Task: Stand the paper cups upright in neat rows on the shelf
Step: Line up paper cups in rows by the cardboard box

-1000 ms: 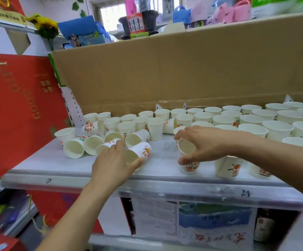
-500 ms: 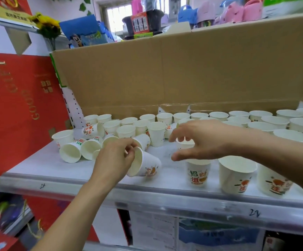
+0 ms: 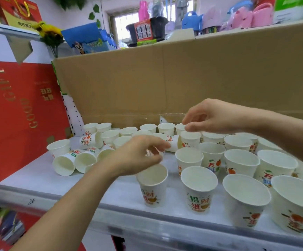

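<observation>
White paper cups with orange and green print cover the grey shelf [image 3: 38,178]. Upright cups [image 3: 241,163] stand in rows across the right and back. Several cups [image 3: 64,164] lie on their sides at the left, and one more lying cup [image 3: 172,142] is in the middle. My left hand [image 3: 138,156] hovers right over the rim of an upright cup [image 3: 153,189] at the left end of the front row, fingers loosely curled and gripping nothing. My right hand [image 3: 212,118] is raised above a cup [image 3: 190,139] further back, thumb and forefinger close together and empty.
A tall cardboard sheet [image 3: 165,78] walls off the back of the shelf. A red gift box [image 3: 11,115] stands against the left side. The shelf's front edge [image 3: 71,200] runs just below the front row. Goods fill the shelf underneath.
My left hand turned the tilted cup upright and set it down at the left end of the front row. My right hand left the front cup and rose toward the back rows.
</observation>
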A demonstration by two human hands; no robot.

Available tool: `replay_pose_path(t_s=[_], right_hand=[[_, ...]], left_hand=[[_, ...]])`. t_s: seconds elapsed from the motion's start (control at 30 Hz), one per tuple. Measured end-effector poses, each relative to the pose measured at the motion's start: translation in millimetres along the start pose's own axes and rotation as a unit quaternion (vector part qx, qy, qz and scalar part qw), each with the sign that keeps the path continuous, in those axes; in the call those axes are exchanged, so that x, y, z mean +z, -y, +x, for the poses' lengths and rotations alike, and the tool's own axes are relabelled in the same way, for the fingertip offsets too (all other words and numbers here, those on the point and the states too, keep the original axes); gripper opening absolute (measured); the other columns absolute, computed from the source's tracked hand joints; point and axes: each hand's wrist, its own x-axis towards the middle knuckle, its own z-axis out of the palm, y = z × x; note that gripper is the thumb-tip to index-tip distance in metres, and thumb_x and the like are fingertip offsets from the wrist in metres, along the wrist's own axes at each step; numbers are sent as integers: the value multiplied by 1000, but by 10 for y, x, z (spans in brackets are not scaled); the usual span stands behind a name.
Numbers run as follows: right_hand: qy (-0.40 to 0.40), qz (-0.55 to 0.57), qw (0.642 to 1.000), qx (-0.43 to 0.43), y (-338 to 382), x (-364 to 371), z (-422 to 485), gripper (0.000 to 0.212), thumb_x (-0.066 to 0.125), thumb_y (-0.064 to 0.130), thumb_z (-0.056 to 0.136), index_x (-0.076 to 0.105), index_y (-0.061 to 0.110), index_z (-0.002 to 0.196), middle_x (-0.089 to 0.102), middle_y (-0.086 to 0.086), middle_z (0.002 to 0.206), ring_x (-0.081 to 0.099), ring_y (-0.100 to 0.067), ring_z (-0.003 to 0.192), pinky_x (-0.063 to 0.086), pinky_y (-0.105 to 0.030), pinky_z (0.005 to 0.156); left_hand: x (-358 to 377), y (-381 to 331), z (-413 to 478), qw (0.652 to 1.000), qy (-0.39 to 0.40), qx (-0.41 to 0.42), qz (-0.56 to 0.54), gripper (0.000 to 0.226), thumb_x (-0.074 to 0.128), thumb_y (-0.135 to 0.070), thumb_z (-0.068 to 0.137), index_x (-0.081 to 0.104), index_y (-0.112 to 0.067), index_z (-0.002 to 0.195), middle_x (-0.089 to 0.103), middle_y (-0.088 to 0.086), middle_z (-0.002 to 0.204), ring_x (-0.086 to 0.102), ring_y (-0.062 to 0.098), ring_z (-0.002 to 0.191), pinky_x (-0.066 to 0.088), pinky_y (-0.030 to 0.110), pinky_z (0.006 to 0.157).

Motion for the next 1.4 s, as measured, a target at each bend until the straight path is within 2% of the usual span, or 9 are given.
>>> replay_pose_path(t_s=[0.17, 0.27, 0.47, 0.53, 0.63, 0.73, 0.97, 1.1, 1.4], right_hand=[[17, -20, 1000, 13, -331, -77, 204, 16, 61, 34, 91, 70, 32, 104, 71, 13, 96, 66, -7, 87, 60, -34, 72], [38, -63, 997, 13, -466, -32, 337, 17, 62, 29, 92, 68, 30, 108, 69, 12, 97, 65, -5, 88, 57, -33, 82], [80, -112, 990, 4, -563, 155, 587, 23, 62, 25, 91, 68, 26, 113, 67, 7, 100, 63, -13, 91, 54, -38, 85], [91, -125, 988, -9, -534, 229, 666, 24, 62, 24, 90, 68, 25, 113, 68, 5, 101, 63, -15, 91, 54, -39, 84], [111, -145, 983, -19, -478, 367, 772, 28, 65, 25, 88, 66, 26, 116, 65, 6, 110, 60, -14, 99, 52, -36, 87], [132, -151, 980, -20, -425, 509, 867, 35, 62, 24, 87, 61, 31, 121, 57, 7, 122, 55, -16, 111, 49, -38, 93], [239, -232, 940, 74, -281, 648, 1105, 74, 72, 28, 76, 35, 33, 140, 50, 0, 130, 48, -25, 116, 48, -44, 94], [242, -267, 929, 80, -252, 716, 1183, 78, 76, 24, 75, 32, 32, 140, 55, -2, 125, 51, -27, 112, 50, -45, 92], [128, -291, 948, 8, -310, 892, 1200, 32, 56, 31, 92, 54, 25, 123, 62, -6, 113, 56, -28, 104, 46, -36, 74]], left_hand=[[-255, 148, 285, 994, -109, -20, -5, 26, 59, -16, 92, 68, -26, 114, 69, -14, 102, 62, 1, 94, 50, 24, 87], [-185, 250, 537, 991, -63, -23, 119, 29, 58, -22, 93, 65, -26, 121, 66, -11, 114, 58, 5, 103, 46, 31, 94], [13, 474, 893, 982, 58, -53, 170, 57, 69, -36, 83, 51, -24, 136, 54, -8, 134, 51, 12, 120, 40, 23, 91], [74, 543, 946, 977, 87, -59, 186, 53, 70, -39, 81, 54, -27, 130, 58, -8, 128, 54, 15, 114, 45, 28, 89], [88, 626, 982, 968, 92, -39, 230, 8, 65, -36, 85, 59, -31, 85, 62, -5, 92, 55, 21, 90, 46, 33, 75], [44, 673, 959, 961, 100, -12, 259, 30, 58, -31, 89, 42, -23, 64, 50, -4, 66, 47, 23, 74, 35, 32, 64], [-35, 809, 825, 955, 92, 54, 277, 22, 55, -31, 90, 51, -18, 74, 57, 1, 77, 49, 23, 79, 23, 22, 52], [-40, 922, 805, 961, 92, 61, 253, 22, 54, -28, 87, 49, -14, 72, 57, 6, 75, 52, 25, 77, 30, 29, 55], [-79, 1098, 731, 979, 100, 77, 162, 20, 54, -42, 85, 62, -24, 88, 66, -8, 88, 59, 13, 88, 50, 38, 76]])
